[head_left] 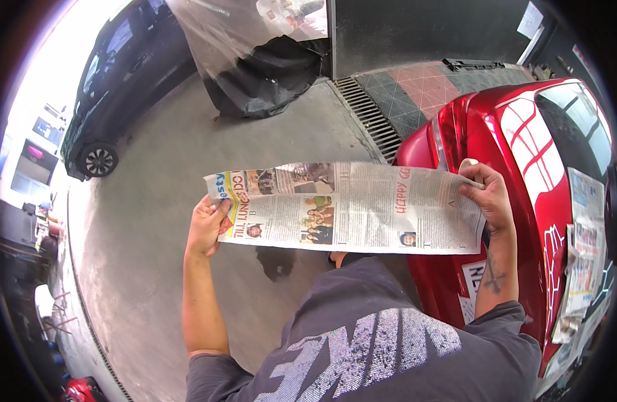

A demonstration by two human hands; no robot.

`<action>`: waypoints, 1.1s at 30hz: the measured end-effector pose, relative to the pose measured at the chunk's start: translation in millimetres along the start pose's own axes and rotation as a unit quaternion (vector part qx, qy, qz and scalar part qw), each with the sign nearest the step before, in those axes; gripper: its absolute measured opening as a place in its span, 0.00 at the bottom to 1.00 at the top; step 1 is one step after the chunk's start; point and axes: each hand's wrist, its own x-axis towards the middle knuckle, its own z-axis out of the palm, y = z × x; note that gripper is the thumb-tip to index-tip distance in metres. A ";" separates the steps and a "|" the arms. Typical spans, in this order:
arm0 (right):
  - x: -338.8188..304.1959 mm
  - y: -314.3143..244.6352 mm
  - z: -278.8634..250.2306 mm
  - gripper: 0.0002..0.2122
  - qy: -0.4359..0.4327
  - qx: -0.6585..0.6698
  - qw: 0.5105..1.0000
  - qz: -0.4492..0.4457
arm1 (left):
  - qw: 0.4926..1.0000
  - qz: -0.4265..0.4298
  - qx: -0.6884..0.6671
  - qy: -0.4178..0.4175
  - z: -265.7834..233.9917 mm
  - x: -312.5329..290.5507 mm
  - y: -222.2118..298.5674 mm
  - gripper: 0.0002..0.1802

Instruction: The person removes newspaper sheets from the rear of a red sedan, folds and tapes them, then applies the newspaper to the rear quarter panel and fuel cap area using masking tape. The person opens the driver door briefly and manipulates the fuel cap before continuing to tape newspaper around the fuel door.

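Note:
I hold a folded newspaper sheet [348,204] stretched out flat in front of my chest. My left hand [206,224] grips its left end, fingers curled around the edge. Its right end is pinched by my right hand [488,194], just in front of the red car [496,134]. The sheet spans from above the concrete floor to the car's corner. More newspaper [583,248] is taped over the car's window and side on the right.
A black car [114,87] stands at the upper left. A clear plastic sheet and dark cover [255,60] hang at the top centre. A metal floor drain grate [372,117] runs beside the red car. Clutter lines the left edge.

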 end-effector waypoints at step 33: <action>520.0 63.3 94.8 0.06 0.231 0.275 0.928 0.097 | 0.939 -0.085 0.066 -0.327 17.3 873.0 135.7 0.31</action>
